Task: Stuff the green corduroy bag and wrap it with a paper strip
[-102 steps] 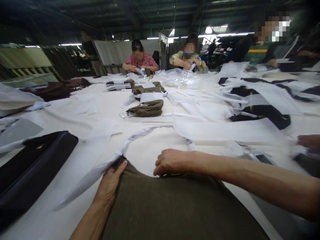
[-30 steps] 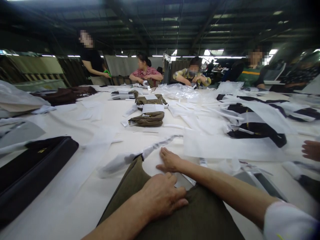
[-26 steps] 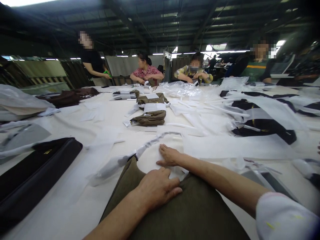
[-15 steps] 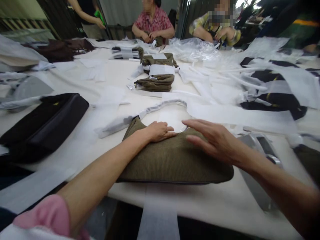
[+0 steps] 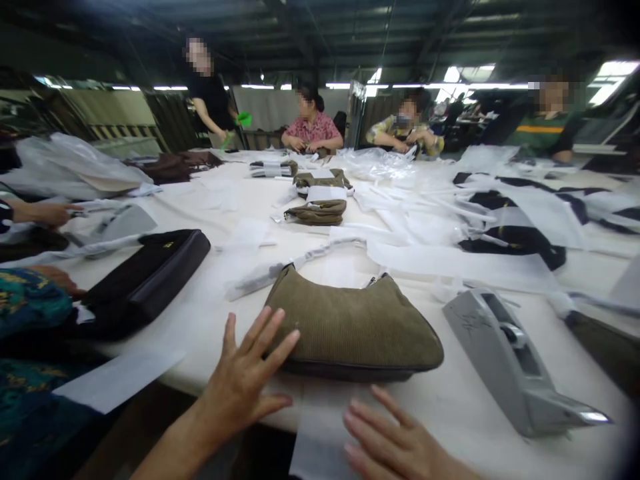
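An olive-brown corduroy shoulder bag [image 5: 350, 327] lies in front of me, its wrapped strap [image 5: 320, 250] arched away at the far side. My left hand [image 5: 250, 367] is at the bag's lower left corner with fingers spread, holding nothing; whether the fingertips touch the cloth I cannot tell. Below the bag's near edge, my right hand [image 5: 390, 433] hovers with fingers stretched out and nothing in it. Under the bag, a strip of white paper [image 5: 320, 440] hangs over the table's near edge.
A grey tape dispenser [image 5: 515, 367] stands to the right. At left a black bag [image 5: 150, 280] lies beside a co-worker's patterned sleeve [image 5: 30, 300]. Folded olive bags [image 5: 320, 200] are farther back. Black bags and white wrapping [image 5: 520, 247] lie at right. Several people sit or stand around the table.
Both hands have come off the bag's top and drawn back toward me, to its near side. The view has tilted up, and a co-worker's arms now show at left.
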Action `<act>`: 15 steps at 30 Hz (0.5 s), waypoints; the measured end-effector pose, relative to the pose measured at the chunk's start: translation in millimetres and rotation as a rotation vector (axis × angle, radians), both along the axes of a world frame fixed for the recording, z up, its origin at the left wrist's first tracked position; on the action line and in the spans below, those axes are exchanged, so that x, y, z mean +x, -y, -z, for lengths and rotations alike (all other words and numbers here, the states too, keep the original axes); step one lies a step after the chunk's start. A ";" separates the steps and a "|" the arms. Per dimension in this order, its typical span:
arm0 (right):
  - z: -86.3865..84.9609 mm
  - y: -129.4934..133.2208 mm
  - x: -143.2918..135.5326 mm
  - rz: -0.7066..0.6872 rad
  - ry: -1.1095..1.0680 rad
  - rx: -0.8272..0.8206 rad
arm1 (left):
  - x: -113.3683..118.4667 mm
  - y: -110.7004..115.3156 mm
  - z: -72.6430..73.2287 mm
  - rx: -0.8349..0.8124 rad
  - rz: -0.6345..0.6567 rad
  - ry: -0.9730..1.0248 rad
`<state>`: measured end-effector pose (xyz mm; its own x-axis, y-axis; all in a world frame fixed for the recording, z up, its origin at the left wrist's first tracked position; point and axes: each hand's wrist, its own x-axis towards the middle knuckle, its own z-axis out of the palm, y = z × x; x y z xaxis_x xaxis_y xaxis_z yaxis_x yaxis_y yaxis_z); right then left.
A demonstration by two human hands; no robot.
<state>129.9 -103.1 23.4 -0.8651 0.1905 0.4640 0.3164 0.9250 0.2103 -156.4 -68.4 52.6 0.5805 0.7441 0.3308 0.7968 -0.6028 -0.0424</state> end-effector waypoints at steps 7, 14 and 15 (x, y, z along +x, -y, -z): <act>48.5 -5.0 -32.2 0.080 -0.166 -0.104 | 54.7 -24.2 3.1 0.257 0.098 -0.157; 31.2 9.3 16.9 0.028 0.070 -0.223 | 54.5 -22.0 5.1 0.289 0.194 -0.122; 34.9 12.4 18.3 0.031 0.060 -0.215 | 56.1 -21.1 7.8 0.283 0.198 -0.116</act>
<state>148.2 -115.5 -11.5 -0.8819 0.3067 0.3579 0.3387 0.9405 0.0287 -100.3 -47.3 44.7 0.7495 0.5022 0.4314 0.6463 -0.6961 -0.3126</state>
